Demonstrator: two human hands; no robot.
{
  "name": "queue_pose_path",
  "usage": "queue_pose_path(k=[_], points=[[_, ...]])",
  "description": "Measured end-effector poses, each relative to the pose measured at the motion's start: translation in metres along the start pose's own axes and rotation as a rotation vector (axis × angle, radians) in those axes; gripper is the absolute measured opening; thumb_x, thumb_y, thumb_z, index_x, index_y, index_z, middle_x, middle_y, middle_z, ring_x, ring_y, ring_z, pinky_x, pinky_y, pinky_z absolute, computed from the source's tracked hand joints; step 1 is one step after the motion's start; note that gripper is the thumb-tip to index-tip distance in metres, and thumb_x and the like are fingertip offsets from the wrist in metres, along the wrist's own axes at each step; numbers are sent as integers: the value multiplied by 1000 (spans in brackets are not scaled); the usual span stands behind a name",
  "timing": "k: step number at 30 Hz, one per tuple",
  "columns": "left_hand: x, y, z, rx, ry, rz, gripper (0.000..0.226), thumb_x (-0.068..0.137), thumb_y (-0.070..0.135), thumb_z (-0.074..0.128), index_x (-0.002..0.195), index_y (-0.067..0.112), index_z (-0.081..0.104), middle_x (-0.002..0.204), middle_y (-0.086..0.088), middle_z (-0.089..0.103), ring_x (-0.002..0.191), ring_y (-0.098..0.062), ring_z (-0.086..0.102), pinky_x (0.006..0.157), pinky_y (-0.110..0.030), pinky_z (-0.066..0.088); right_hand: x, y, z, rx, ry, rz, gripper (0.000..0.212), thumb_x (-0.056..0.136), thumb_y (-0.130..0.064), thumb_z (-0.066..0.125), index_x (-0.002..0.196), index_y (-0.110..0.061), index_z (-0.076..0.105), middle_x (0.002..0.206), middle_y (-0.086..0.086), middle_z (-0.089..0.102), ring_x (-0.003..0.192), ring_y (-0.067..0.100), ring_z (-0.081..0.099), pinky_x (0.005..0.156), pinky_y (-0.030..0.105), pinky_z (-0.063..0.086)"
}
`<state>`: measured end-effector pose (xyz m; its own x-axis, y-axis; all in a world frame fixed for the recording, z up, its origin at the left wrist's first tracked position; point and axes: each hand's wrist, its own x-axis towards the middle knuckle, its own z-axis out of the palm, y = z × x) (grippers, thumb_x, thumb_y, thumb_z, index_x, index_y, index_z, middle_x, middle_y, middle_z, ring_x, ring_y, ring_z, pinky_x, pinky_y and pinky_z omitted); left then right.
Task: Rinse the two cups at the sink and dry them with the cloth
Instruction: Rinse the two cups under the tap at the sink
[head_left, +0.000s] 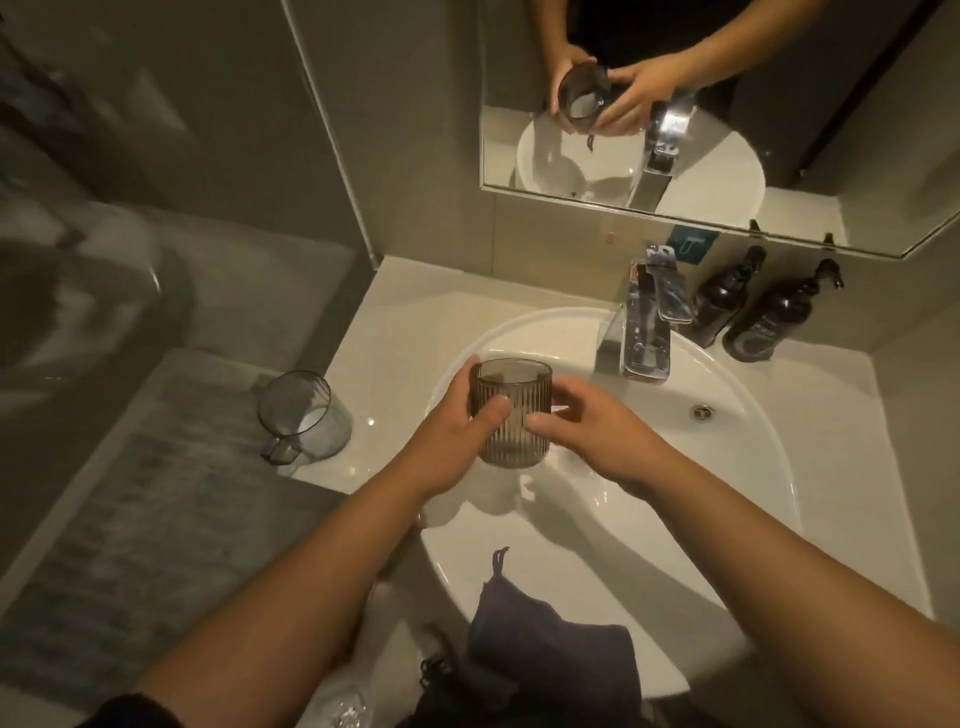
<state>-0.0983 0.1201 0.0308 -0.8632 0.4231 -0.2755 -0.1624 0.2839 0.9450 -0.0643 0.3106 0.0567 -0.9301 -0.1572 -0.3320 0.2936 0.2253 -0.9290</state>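
A ribbed smoky glass cup (511, 384) stands upright above the white sink basin (727, 467). My left hand (452, 436) grips it from the left, thumb across its front. My right hand (597, 431) holds its right side, thumb on the ribs. A second smoky cup with a handle (301, 410) lies tilted on the counter at the left of the basin. A dark grey cloth (550, 649) hangs over the basin's front rim. The chrome tap (636, 332) stands behind the cup; I see no water running.
Two dark pump bottles (748, 317) stand on the counter at the back right. A mirror (831, 130) above reflects my hands and the cup. The pale counter (395, 322) runs left to a wall corner; a grey mat (130, 519) lies on the floor at the left.
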Motion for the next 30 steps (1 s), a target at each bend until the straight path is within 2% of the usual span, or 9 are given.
queue_pose_path(k=[2,5,9,12,14,22,25,28,30], points=[[-2,0,-20,66,5,12,70,100,32,54,157,25,15,148,4,43,139,-16,41,113,-34,36,16,-10,6,-100,-19,-40,43,84,-19,74,123,-20,58,115,-8,67,103,5,65,89,24,50],[0,2,-49,151,74,10,80,95,35,62,159,26,13,157,2,38,143,-15,38,119,-40,31,43,-28,17,-291,-3,-97,49,79,-25,78,124,-24,57,119,-9,63,105,9,61,90,28,50],[9,2,-79,189,186,80,68,90,27,70,149,28,36,143,10,53,128,-1,49,108,-25,39,84,-45,35,-469,17,-177,62,75,-23,81,131,-25,54,124,-3,59,99,14,62,83,28,52],[20,-9,-89,171,280,76,68,77,36,73,139,34,46,134,10,59,125,-8,54,108,-35,45,113,-46,48,-536,11,-192,71,73,-17,82,136,-20,49,125,-3,60,97,13,60,81,25,48],[28,-17,-91,149,320,57,73,71,42,74,138,33,47,133,9,60,124,-10,56,105,-34,46,129,-43,53,-550,-6,-193,74,72,-19,84,137,-18,48,126,-1,61,100,15,62,87,30,51],[51,-54,-89,10,423,-12,62,80,12,77,135,27,51,123,12,65,113,-2,61,87,-10,45,171,-24,62,-681,-45,-165,78,70,-19,85,137,-11,46,130,7,61,113,24,61,93,31,48],[58,-63,-89,19,439,-17,64,81,8,75,137,24,49,126,8,63,116,-7,60,90,-12,43,180,-20,66,-761,-49,-163,75,71,-22,83,135,-10,47,129,10,61,116,28,59,97,40,46],[65,-71,-90,50,451,-36,65,81,8,75,138,23,48,125,8,62,115,-10,59,88,-9,41,187,-18,69,-830,-59,-167,69,72,-24,82,132,-10,49,126,11,61,113,29,58,93,37,46],[69,-77,-90,61,448,-54,66,80,10,76,138,24,48,128,6,62,117,-12,59,95,-19,46,190,-17,69,-868,-64,-153,64,73,-23,81,129,-10,51,123,11,62,110,30,58,89,35,46]])
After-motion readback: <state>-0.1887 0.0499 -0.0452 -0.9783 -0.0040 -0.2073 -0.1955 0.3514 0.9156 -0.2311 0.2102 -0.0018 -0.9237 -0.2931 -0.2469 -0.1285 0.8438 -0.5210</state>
